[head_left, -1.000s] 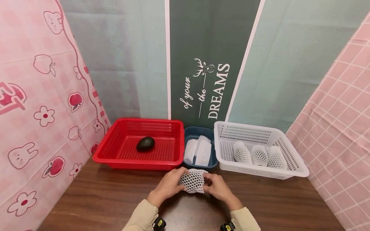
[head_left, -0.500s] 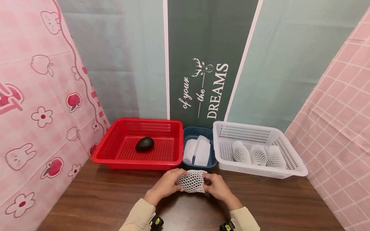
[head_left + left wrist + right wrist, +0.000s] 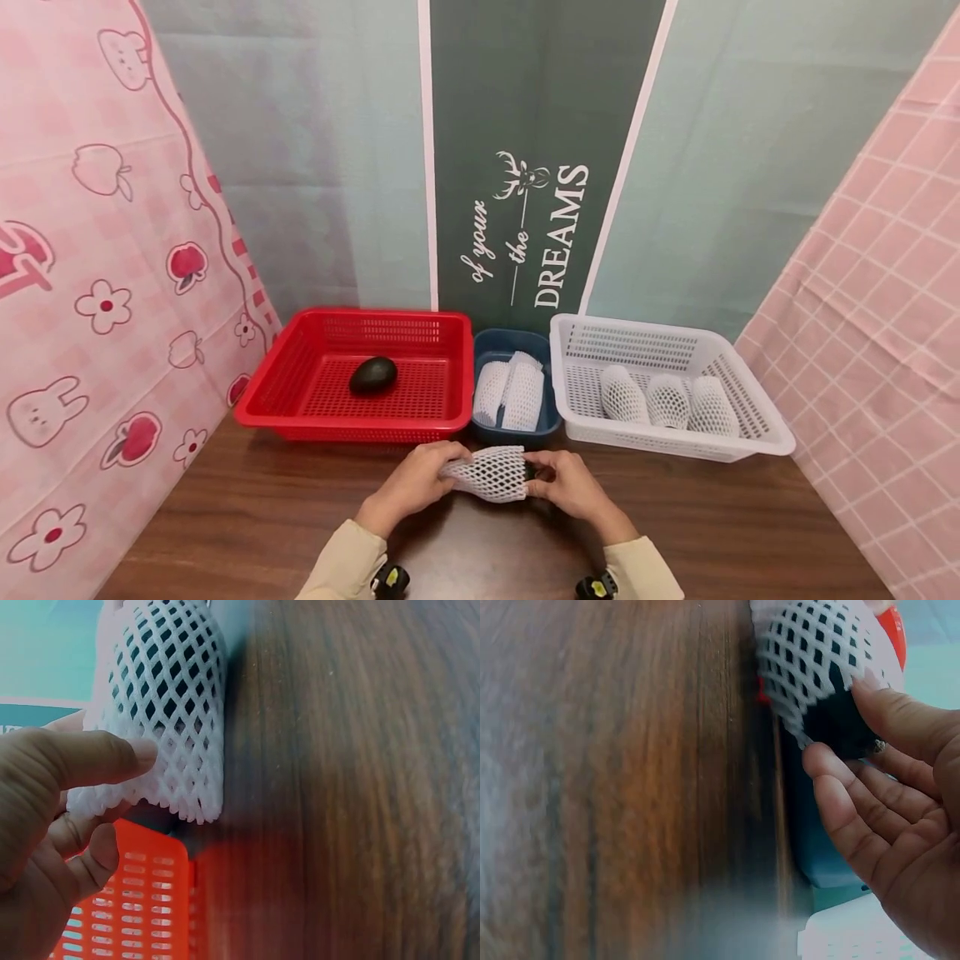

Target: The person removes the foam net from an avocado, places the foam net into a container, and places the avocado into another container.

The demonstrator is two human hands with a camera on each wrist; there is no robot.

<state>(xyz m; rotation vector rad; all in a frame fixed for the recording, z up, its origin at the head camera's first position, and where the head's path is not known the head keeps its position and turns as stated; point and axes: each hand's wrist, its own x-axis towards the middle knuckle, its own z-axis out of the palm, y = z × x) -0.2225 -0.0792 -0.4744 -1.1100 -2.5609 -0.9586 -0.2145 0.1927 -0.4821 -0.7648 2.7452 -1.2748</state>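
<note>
A white foam net sleeve (image 3: 491,475) lies sideways between my hands at the table's front, stretched over a dark avocado (image 3: 836,724). My left hand (image 3: 416,483) pinches the sleeve's narrower left end, thumb on top in the left wrist view, where the netting hangs past the fruit. At the other end my right hand (image 3: 573,487) holds the avocado's bare tip, its thumb and fingertips right at the net's edge. Another dark avocado (image 3: 373,375) lies uncovered in the red basket (image 3: 281,383).
Behind my hands, a small blue bin (image 3: 480,429) holds white foam net sleeves (image 3: 525,400). To its right stands a white basket (image 3: 675,442) with 3 net-covered fruits (image 3: 667,402). Curtains rise behind and at both sides of the wooden table (image 3: 712,525).
My left hand has shifted left, drawing the sleeve's left end out longer and narrower. Dark avocado now shows at the right end by my right hand. The whole view has drifted slightly.
</note>
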